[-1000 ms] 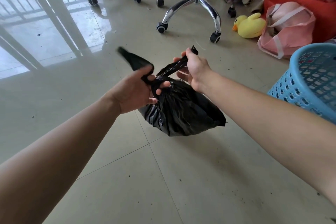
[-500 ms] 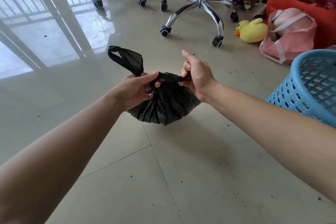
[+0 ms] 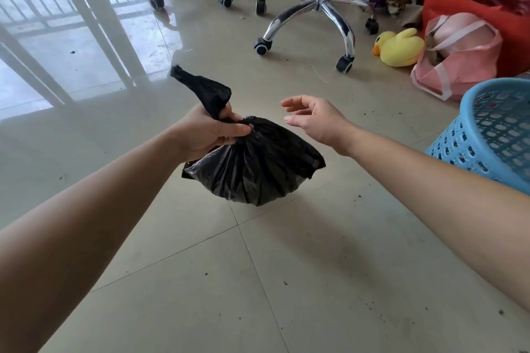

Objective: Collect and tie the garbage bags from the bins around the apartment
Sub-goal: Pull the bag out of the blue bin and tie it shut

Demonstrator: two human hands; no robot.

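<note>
Black plastic, gathered to a neck, is clamped in the left hand [image 3: 209, 130], so that the bag [image 3: 252, 162] hangs clear of the tiled floor [image 3: 286, 281] and its weight is carried by that one fist. A loose tail [image 3: 205, 89] of the bag sticks up above the knuckles, probably kept free for further knotting. The right hand [image 3: 314, 119] is spread and holds nothing; it is poised just beside the neck, apart from the plastic. Whether a knot has been pulled tight cannot be told, since the neck is hidden by the fingers. Near the right forearm a blue basket [image 3: 487, 135] is seen, presumably the bin concerned. Farther off, a pink bag [image 3: 459, 57] and a yellow duck [image 3: 400, 47] lie by two chair bases [image 3: 315, 8].
</note>
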